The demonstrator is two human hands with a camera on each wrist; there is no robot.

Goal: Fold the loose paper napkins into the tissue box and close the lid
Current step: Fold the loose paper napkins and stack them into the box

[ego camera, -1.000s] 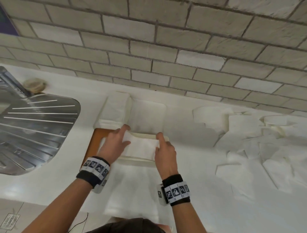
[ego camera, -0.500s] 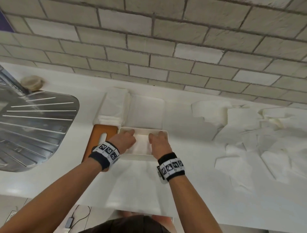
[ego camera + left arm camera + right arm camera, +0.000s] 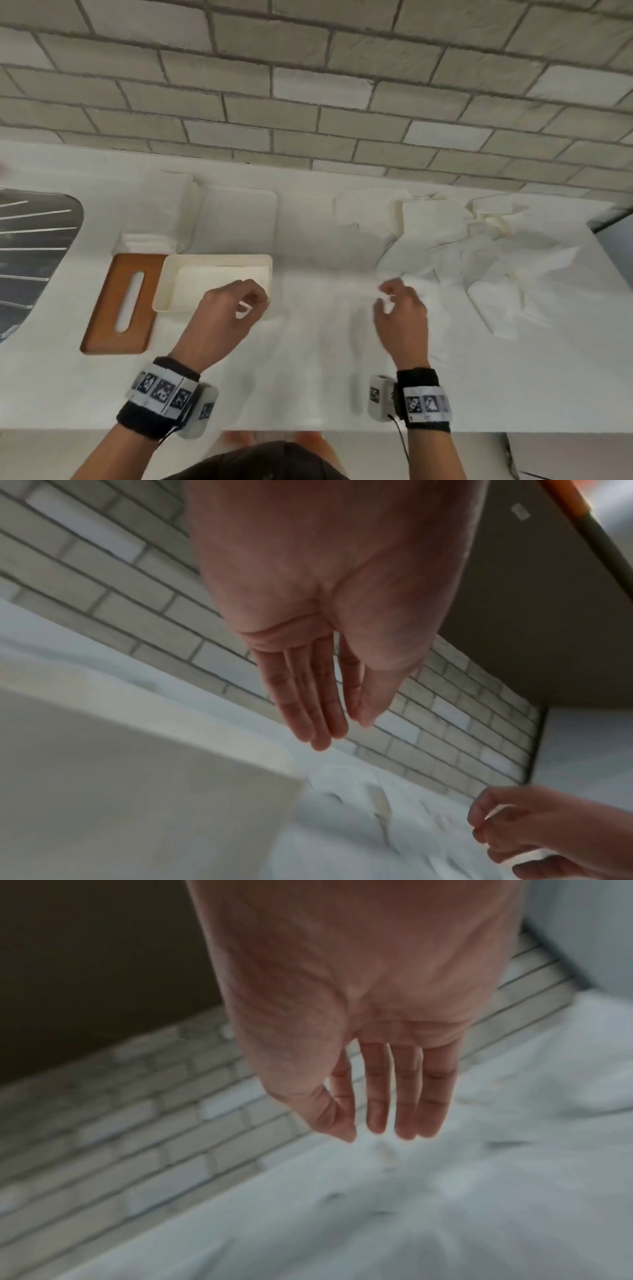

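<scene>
The open cream tissue box [image 3: 215,262] sits on the white counter with a folded napkin [image 3: 212,281] lying flat inside. Its wooden slotted lid [image 3: 102,308] lies flat just left of it. My left hand [image 3: 251,301] hovers empty over the box's near right corner, and the left wrist view shows its fingers [image 3: 318,723] straight beside the box wall [image 3: 137,777]. My right hand [image 3: 390,298] hangs empty over the counter, just left of the loose napkins [image 3: 486,260]. In the right wrist view its fingers [image 3: 404,1118] are relaxed above white paper [image 3: 462,1191].
Stacked folded napkins [image 3: 147,240] and a flat white sheet [image 3: 236,219] lie behind the box. A steel drainboard [image 3: 34,257] is at the left. The brick wall [image 3: 308,102] runs along the back and the counter's front edge [image 3: 308,428] is near my wrists.
Both hands have lifted out of the box, leaving the folded napkin inside. My right hand has swung right toward the loose pile; my left has drawn back to the box's near right corner.
</scene>
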